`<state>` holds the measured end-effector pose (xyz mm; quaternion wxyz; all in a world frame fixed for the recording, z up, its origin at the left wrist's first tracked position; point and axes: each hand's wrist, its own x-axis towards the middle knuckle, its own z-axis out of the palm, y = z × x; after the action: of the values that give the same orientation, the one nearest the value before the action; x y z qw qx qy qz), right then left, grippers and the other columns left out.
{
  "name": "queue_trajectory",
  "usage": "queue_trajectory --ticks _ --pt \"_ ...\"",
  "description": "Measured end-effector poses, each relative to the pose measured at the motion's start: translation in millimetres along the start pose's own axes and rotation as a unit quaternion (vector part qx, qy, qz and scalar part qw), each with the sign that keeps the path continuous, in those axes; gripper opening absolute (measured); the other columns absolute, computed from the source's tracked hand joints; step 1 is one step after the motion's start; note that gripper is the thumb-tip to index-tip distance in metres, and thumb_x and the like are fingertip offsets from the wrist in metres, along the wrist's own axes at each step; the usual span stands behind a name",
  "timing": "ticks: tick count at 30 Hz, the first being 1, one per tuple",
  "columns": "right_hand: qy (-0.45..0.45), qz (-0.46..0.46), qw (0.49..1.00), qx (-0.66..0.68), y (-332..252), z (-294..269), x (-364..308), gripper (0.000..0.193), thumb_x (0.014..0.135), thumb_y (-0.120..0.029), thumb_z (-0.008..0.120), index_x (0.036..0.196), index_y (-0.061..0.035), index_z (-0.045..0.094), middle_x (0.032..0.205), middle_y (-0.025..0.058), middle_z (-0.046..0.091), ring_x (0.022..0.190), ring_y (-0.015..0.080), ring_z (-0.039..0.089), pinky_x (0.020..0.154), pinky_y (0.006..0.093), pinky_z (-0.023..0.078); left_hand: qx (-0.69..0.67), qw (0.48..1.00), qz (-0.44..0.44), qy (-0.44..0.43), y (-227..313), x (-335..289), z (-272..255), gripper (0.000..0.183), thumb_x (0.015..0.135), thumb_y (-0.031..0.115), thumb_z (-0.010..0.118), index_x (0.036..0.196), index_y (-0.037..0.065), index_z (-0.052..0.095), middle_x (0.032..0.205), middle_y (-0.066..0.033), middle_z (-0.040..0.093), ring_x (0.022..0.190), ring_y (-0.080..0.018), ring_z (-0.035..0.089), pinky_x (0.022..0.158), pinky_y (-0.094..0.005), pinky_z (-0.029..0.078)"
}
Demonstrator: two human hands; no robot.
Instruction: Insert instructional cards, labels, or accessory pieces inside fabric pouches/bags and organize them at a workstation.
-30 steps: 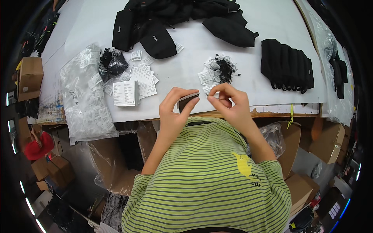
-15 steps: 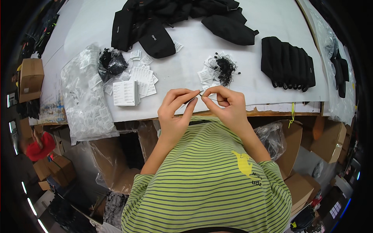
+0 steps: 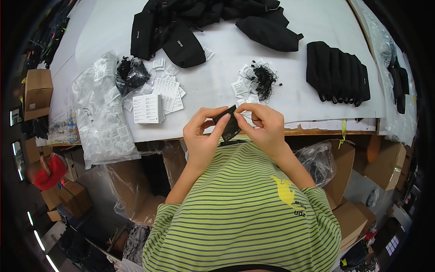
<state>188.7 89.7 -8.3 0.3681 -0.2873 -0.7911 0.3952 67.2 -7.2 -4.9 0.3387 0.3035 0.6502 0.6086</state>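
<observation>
The left hand (image 3: 200, 135) pinches the black card (image 3: 231, 128) at its grip's two o'clock; the right hand (image 3: 268, 124) has its grip pressed together at the card's one-o'clock corner.

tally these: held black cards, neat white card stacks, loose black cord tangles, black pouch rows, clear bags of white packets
Black rectangular card in left hand: 1
Neat stack of white paper cards: 1
Loose tangle of thin black cords: 1
Row of black fabric pouches: 1
Clear plastic bag of white packets: 1
Total: 5
</observation>
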Motion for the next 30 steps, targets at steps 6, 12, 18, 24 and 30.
queue_trajectory --ticks 6,12,18,24,30 --pt "-0.041 0.111 0.993 0.017 -3 -6 -2 0.014 0.073 -0.009 0.071 0.086 -0.0065 0.065 0.053 -0.0002 0.041 0.044 0.0085 0.034 0.042 0.0249 0.027 0.104 0.985 0.139 0.006 -5 3 -1 0.018 0.075 -0.003 0.070 0.093 0.002 0.069 0.088 -0.0069 0.065 0.078 -0.0140 0.061 0.068 -0.0237 0.049" --pt "-0.029 0.085 0.996 0.013 -2 -5 -4 0.014 0.074 -0.010 0.071 0.086 -0.0072 0.066 0.051 -0.0004 0.039 0.044 0.0085 0.032 0.042 0.0251 0.026 0.109 0.983 0.149 0.006 -3 2 -2 0.021 0.072 -0.005 0.071 0.091 0.004 0.071 0.088 -0.0073 0.065 0.081 -0.0158 0.062 0.069 -0.0254 0.050" --pt "-0.012 0.042 0.999 0.024 -2 -4 -2 0.012 0.074 -0.002 0.071 0.084 -0.0029 0.064 0.053 -0.0040 0.034 0.046 0.0043 0.025 0.043 0.0228 0.019 0.061 0.988 0.139 -0.003 -7 3 -3 0.022 0.071 -0.007 0.071 0.091 0.004 0.072 0.088 -0.0073 0.065 0.082 -0.0161 0.062 0.070 -0.0256 0.050" --pt "-0.043 0.159 0.976 0.143 -5 -12 2 0.010 0.077 -0.007 0.071 0.084 -0.0058 0.065 0.049 -0.0025 0.035 0.045 0.0046 0.029 0.043 0.0224 0.022 -0.003 0.988 0.129 -0.089 -6 7 -13 0.014 0.080 -0.001 0.066 0.093 0.001 0.069 0.089 -0.0075 0.064 0.080 -0.0146 0.061 0.070 -0.0246 0.048" --pt "-0.168 0.173 0.963 0.118 3 -18 2 0.011 0.078 -0.007 0.070 0.086 -0.0050 0.064 0.047 -0.0047 0.036 0.045 0.0040 0.029 0.046 0.0219 0.024 -0.138 0.958 -0.097 -0.230 -19 18 -23 0.013 0.092 0.012 0.056 0.096 0.000 0.057 0.088 -0.0032 0.059 0.077 -0.0083 0.055 0.071 -0.0220 0.044"
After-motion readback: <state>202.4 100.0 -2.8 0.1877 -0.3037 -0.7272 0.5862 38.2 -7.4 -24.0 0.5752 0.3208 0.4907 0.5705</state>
